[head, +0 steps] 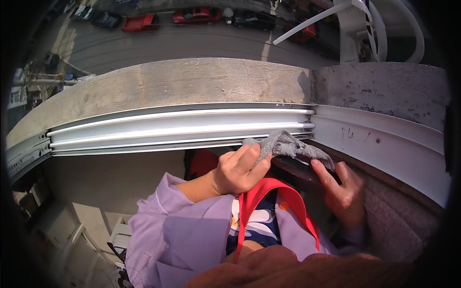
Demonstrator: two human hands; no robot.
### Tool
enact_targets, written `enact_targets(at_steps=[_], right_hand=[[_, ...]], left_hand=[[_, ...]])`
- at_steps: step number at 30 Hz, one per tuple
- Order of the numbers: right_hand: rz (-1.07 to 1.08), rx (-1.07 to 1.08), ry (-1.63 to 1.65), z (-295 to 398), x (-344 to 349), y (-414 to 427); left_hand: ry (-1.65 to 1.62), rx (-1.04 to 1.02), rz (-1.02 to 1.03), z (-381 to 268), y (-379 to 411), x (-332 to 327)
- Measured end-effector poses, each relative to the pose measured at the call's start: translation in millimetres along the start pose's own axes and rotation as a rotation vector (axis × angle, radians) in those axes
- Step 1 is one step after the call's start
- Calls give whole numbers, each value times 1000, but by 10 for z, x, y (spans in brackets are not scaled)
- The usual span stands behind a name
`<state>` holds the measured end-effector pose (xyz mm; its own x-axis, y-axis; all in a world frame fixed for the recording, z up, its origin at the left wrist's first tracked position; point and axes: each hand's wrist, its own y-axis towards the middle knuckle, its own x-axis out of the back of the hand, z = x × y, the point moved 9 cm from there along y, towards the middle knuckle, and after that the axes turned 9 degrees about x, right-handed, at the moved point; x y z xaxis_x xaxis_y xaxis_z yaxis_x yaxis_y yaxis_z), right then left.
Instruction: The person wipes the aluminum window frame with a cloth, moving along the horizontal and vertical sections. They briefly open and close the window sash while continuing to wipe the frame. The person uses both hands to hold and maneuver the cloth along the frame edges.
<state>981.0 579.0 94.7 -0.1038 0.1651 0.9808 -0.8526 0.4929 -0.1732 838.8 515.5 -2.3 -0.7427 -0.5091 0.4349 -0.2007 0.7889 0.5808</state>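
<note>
A grey terry cloth (279, 144) is bunched between my two hands, at the inner edge of a white metal sliding-window track (180, 124). My left hand (243, 167) grips the cloth's left part with curled fingers. At its other end, my right hand (342, 185) has the cloth's corner between index finger and the other fingers. Beneath the cloth is a dark object (293, 167) with a shiny edge; its kind is unclear. The track has several raised rails, and the cloth overlaps the innermost one near the right corner.
Beyond the track runs a concrete ledge (216, 81), with a street (162, 46) and parked cars far below. The white side frame (378, 133) rises at the right, bearing dark marks and a screw. White pipes (378, 32) stand outside at upper right.
</note>
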Motion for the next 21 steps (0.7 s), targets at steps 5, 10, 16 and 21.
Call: enact_targets(at_steps=[5,10,16,21], right_hand=[[118,-27,-160,-161,182,-119],[216,-102,-362,-175,284,-359],[242,-93,-447,-76,468,-467],[139,-127,-422,-17,825,-683]], left_hand=[[-95,7,-10,-123,211,-383],[-267,-28,-1,-268,270,-880],[-368,-88,-9,-380,258,-1024],[-418,-260,-100,-712,405,-734]])
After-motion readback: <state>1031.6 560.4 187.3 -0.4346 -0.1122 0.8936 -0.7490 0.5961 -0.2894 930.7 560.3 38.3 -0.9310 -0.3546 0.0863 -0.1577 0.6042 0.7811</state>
